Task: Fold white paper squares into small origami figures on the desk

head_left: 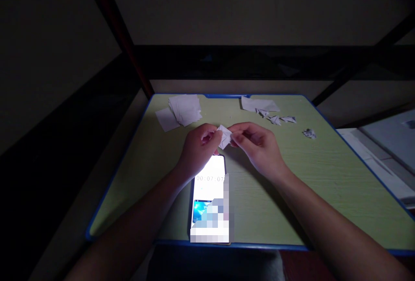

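Note:
A small folded piece of white paper [224,137], roughly diamond-shaped with crease lines, is held up between my two hands over the middle of the table. My left hand [201,148] pinches its left side, thumb on the front face. On the opposite edge, my right hand [257,147] grips the paper between thumb and fingers. Just below the hands lies a lit phone [210,186] with a timer on its screen; part of it is blurred out, and my left hand covers its upper left corner.
The green table [259,212] has a blue rim. A stack of white paper squares [185,109] lies at the back left. At the back right are a flat sheet [261,104], several small folded paper pieces [275,119] and a crumpled one [309,133]. Papers [376,155] lie beyond the right edge.

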A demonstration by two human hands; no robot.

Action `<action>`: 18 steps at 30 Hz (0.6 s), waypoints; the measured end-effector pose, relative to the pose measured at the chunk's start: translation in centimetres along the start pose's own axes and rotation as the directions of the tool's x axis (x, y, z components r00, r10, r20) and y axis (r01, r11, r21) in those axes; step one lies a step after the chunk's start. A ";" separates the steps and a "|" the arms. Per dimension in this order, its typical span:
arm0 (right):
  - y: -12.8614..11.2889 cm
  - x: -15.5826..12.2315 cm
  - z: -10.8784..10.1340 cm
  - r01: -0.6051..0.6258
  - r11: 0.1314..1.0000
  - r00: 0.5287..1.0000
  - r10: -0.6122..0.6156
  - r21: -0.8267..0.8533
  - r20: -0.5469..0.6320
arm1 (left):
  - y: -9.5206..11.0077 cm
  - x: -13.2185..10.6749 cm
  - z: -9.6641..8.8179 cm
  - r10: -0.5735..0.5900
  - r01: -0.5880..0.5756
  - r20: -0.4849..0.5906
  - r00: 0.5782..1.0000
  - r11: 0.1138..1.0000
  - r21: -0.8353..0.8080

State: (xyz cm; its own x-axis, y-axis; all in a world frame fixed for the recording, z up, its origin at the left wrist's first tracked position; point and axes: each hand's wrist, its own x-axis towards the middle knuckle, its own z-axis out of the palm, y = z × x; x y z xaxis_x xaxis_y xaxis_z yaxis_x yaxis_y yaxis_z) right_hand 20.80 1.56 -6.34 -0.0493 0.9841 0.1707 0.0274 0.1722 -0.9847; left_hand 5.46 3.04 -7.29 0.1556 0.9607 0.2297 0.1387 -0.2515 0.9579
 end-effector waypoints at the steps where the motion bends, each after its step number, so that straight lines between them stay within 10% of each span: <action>1: -0.1 0.0 0.0 0.013 1.000 1.000 -0.013 0.013 -0.013 | 0.0 0.0 0.0 -0.004 0.004 -0.002 1.000 1.000 0.001; 18: -0.1 0.2 0.4 -0.067 0.978 0.995 0.082 0.198 -0.064 | 0.2 -0.2 -0.2 -0.041 0.044 0.084 0.996 0.998 -0.042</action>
State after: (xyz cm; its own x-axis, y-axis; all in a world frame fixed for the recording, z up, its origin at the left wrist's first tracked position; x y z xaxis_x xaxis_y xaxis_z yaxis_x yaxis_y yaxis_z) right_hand 20.39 1.73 -6.27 0.0175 0.9956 0.0918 -0.1675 0.0934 -0.9814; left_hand 5.26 2.85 -7.09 0.2312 0.9570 0.1753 0.1040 -0.2034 0.9736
